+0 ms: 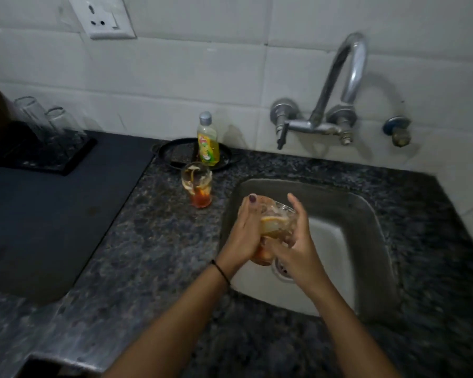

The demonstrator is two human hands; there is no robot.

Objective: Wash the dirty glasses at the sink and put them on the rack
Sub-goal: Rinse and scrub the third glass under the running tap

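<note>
Over the steel sink I hold a dirty glass with yellow and orange residue, tilted away from me. My left hand wraps its left side and my right hand grips its right side. A second dirty glass with red liquid at the bottom stands upright on the granite counter, left of the sink. Two clean glasses stand upside down on the black rack at the far left.
A yellow dish soap bottle stands on a round black plate behind the second glass. The wall tap arches above the sink with no water running. A dark cooktop fills the left counter. A socket is on the tiled wall.
</note>
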